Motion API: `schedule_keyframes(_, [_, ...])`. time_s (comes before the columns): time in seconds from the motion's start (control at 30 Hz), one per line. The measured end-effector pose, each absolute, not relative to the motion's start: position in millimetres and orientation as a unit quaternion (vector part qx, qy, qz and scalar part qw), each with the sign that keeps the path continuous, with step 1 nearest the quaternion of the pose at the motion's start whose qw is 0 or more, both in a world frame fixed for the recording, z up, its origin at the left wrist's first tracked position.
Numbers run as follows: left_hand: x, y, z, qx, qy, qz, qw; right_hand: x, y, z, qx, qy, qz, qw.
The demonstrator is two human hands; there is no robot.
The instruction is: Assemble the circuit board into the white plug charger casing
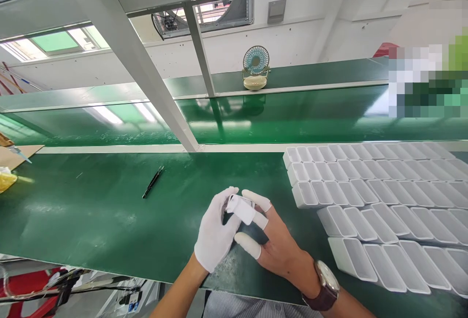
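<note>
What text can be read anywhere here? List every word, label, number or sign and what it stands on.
No text can be read.
The small white part held between the left hand and the right hand shows no print.
The white trays are blank.
The wristwatch shows only its edge, not its dial.
The grey wall box is too small to tell.
The blurred patch at the right hides whatever is there.

No text, label, brand or number can be read anywhere.
</note>
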State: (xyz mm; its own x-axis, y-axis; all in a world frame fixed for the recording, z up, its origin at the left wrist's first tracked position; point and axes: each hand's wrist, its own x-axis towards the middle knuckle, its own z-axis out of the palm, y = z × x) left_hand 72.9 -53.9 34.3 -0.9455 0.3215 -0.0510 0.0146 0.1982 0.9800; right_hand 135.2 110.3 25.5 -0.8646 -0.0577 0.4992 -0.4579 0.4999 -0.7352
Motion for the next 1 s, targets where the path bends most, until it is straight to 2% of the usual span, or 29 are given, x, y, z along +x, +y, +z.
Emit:
schedule_keyframes(0.2, [64.4, -59.6, 18.2, 0.121, 0.79, 0.594, 0.095, 129.1, 109.7, 17.9, 0.114, -0.822, 0.489, 0.268])
schedule_keyframes(0.3, [65.1, -59.1, 18.6, 0.121, 0.788, 0.597, 0.086, 127.3, 108.7, 16.1, 0.087, -0.811, 0.521, 0.251])
schedule_keyframes(0.37, [66.5, -58.0, 22.1, 0.121, 0.784, 0.604, 0.078, 126.7, 108.3, 16.6, 0.054, -0.78, 0.579, 0.23])
schedule_keyframes(0.47, [70.1, -56.3, 27.7, 0.136, 0.787, 0.597, 0.067, 125.2, 108.6, 19.1, -0.015, -0.664, 0.724, 0.188])
schedule_keyframes(0.6, [77.3, -53.8, 31.8, 0.186, 0.831, 0.523, 0.02, 121.6, 110.0, 22.3, -0.111, -0.493, 0.861, 0.064])
schedule_keyframes(0.73, [82.3, -51.4, 32.3, 0.234, 0.861, 0.449, -0.043, 119.6, 107.9, 24.4, -0.116, -0.399, 0.909, -0.028])
schedule_keyframes(1.0, [83.6, -54.0, 28.9, 0.224, 0.854, 0.466, -0.061, 121.1, 102.0, 28.8, -0.111, -0.372, 0.917, -0.088])
